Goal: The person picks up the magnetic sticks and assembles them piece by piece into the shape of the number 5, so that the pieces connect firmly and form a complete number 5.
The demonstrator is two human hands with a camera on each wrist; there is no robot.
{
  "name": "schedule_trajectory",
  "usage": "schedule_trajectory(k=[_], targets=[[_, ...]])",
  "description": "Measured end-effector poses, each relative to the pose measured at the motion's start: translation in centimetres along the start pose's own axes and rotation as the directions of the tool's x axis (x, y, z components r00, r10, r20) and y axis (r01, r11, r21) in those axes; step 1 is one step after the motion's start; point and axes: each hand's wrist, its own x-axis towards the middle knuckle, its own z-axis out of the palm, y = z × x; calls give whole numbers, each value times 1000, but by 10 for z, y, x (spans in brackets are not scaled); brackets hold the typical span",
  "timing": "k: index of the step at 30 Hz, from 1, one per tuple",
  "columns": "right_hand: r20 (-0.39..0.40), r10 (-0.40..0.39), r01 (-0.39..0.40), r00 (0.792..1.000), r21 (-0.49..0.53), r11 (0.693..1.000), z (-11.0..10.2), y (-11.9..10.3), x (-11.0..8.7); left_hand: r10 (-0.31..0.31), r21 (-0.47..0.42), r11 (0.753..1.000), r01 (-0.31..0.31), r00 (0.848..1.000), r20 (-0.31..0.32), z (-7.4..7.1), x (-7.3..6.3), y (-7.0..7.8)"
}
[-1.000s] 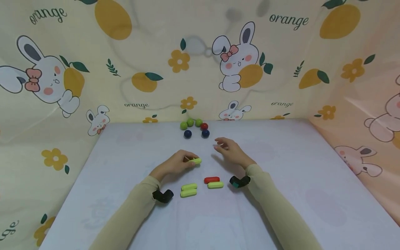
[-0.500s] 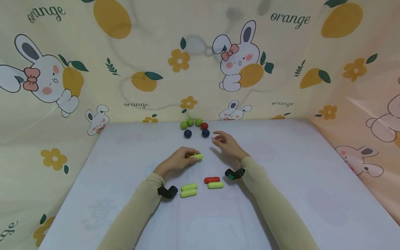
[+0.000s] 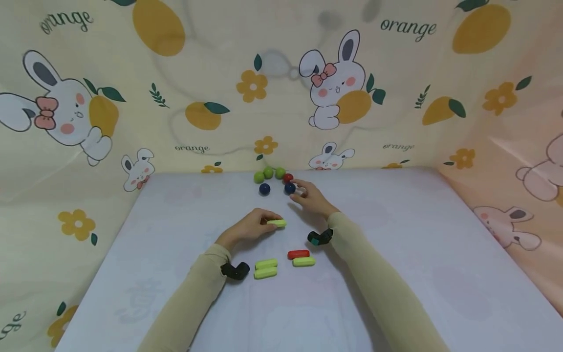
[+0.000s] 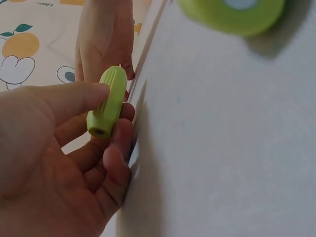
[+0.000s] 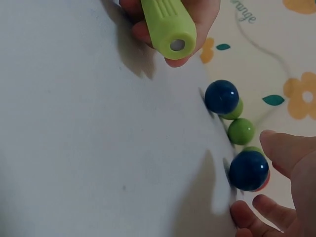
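Between thumb and fingers, my left hand (image 3: 250,229) pinches a yellow-green magnetic rod (image 3: 278,223) above the table; a metal disc shows in its end (image 5: 177,45) in the right wrist view. My right hand (image 3: 313,200) reaches to a dark blue ball (image 3: 290,188). In the right wrist view its spread thumb and fingers stand around that ball (image 5: 248,170), with a gap visible. Just behind it sits a red ball (image 3: 288,177). Another dark blue ball (image 3: 264,189) lies to the left, and green balls (image 3: 268,172) sit at the back.
Closer to the person lie two yellow-green rods (image 3: 266,273) side by side. To their right, a red rod (image 3: 298,254) lies against another yellow-green rod (image 3: 304,262). A printed cloth wall (image 3: 281,122) rises behind the white table (image 3: 374,205).
My right hand has moved forward and left to the dark blue ball. My left hand has shifted slightly forward and right, still holding the rod.
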Motion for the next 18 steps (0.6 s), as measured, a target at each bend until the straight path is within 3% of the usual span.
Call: schedule_trajectory(k=[10,18], targets=[[-19,-19,17,1000,-114,993,6,-3,9,-7,-17,1000,7,1000,-3,2,0,-2],[-78,-11,4,997,-85,996,14,0,4,-30,-35,999,29,999,-23,4,-1,-2]])
